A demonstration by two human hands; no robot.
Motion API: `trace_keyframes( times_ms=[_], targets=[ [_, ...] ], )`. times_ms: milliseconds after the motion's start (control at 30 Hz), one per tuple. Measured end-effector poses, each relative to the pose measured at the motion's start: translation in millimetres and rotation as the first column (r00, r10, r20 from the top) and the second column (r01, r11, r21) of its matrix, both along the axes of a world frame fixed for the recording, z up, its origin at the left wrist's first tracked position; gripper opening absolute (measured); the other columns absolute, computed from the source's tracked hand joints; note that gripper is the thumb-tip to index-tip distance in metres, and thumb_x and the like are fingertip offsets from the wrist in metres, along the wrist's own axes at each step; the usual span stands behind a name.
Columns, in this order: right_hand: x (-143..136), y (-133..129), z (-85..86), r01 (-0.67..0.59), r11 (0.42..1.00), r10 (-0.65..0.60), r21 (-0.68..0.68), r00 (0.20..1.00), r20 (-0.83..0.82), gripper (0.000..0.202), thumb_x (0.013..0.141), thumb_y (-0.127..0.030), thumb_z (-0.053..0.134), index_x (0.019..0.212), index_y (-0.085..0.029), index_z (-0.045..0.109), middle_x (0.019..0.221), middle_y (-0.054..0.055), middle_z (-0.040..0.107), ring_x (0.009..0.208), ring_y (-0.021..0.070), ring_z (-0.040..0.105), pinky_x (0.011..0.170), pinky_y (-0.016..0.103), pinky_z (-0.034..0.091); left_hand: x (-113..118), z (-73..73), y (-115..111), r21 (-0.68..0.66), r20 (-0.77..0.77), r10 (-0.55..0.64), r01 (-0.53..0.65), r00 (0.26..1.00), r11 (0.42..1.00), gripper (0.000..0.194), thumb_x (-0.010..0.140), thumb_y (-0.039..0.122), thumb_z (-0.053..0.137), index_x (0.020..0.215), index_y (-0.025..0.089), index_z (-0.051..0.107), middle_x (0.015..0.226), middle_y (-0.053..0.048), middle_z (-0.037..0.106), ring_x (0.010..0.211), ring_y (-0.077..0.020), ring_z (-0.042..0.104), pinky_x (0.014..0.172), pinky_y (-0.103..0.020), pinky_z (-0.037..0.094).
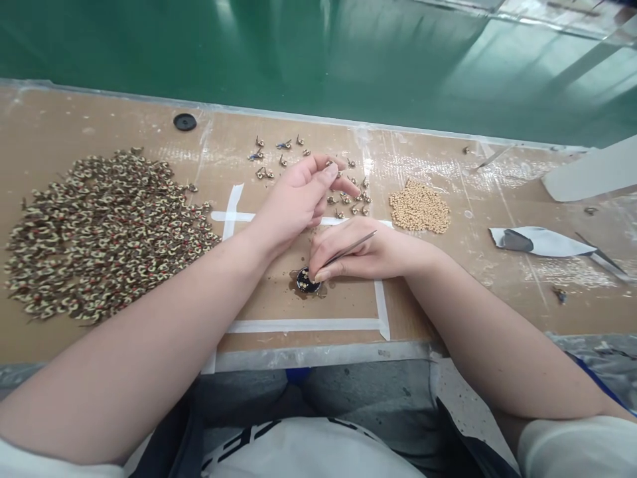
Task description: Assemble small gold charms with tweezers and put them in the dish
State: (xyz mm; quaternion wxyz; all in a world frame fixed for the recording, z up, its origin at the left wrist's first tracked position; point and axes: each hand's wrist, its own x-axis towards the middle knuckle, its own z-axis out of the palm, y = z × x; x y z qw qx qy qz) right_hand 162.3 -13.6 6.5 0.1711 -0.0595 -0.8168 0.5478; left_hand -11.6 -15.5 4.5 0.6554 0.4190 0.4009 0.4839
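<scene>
**Both hands work close around the dark cup**

The left hand [293, 199], at the cup's [308, 288] twelve o'clock, pinches a small piece [330, 164]. The right hand's [371, 249] closed fingers meet the cup, slim tool [352, 247] clamped slantwise, probably freeing the fingertips. Tan beads [421, 207] sit handily at two o'clock.
</scene>
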Motion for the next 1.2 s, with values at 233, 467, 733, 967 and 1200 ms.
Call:
trace_keyframes(
  times_ms=[233, 467, 733, 967, 1200],
  targets=[
    [2, -3, -0.5, 0.084, 0.989, -0.091, -0.120, 0.994, -0.058, 0.023, 0.102, -0.037, 0.076, 0.093, -0.016, 0.082, 0.085, 0.007, 0.079, 0.076, 0.0179, 0.075, 0.075, 0.030, 0.062, -2, -1.6, -1, 0.034, -0.007, 0.003, -0.003, 1.000, 0.999, 0.012, 0.106, 0.026, 0.066, 0.103, 0.016, 0.072, 0.098, -0.008, 0.076, 0.043, -0.0023, 0.027, 0.041, -0.020, 0.021],
    [3, 6, -1.8, 0.630, 0.642, -0.757, -0.437, 0.610, -0.234, 0.042, 0.098, -0.062, 0.073, 0.082, -0.023, 0.069, 0.061, -0.004, 0.061, 0.047, 0.0111, 0.057, 0.048, 0.026, 0.051, -3, -4.5, -3, 0.094, -0.092, -0.041, 0.050, 0.995, 0.994, 0.018, 0.101, 0.029, 0.072, 0.115, 0.022, 0.081, 0.094, -0.006, 0.073, 0.043, -0.0043, 0.033, 0.039, -0.023, 0.020],
    [4, 22, -7.0, 0.704, 0.419, -0.898, -0.574, 0.414, -0.148, 0.044, 0.087, -0.063, 0.083, 0.082, -0.023, 0.067, 0.065, -0.003, 0.060, 0.054, 0.0113, 0.057, 0.049, 0.026, 0.052, -3, -7.0, -3, 0.118, -0.197, -0.027, 0.051, 0.980, 0.992, 0.016, 0.097, 0.030, 0.078, 0.109, 0.021, 0.073, 0.094, -0.008, 0.080, 0.052, -0.0086, 0.044, 0.043, -0.020, 0.028],
    [6, 28, -12.8, 0.646, 0.379, -0.899, -0.662, 0.428, -0.098, 0.043, 0.087, -0.062, 0.084, 0.085, -0.023, 0.066, 0.067, -0.004, 0.060, 0.053, 0.0090, 0.053, 0.047, 0.023, 0.047, -6, -6.1, -5, 0.116, -0.264, 0.029, 0.002, 0.964, 0.993, 0.019, 0.091, 0.036, 0.087, 0.100, 0.021, 0.080, 0.082, -0.003, 0.069, 0.053, -0.0086, 0.047, 0.041, -0.020, 0.027],
    [8, 33, -13.4, 0.518, 0.359, -0.881, -0.776, 0.463, -0.099, 0.037, 0.085, -0.051, 0.089, 0.082, -0.022, 0.066, 0.065, -0.006, 0.057, 0.053, 0.0074, 0.050, 0.047, 0.020, 0.046, -7, 1.1, -1, -0.015, -0.089, 0.027, -0.029, 0.996, 0.999, 0.022, 0.085, 0.032, 0.088, 0.102, 0.022, 0.078, 0.074, 0.000, 0.068, 0.041, -0.0039, 0.034, 0.036, -0.017, 0.024]
  ],
)
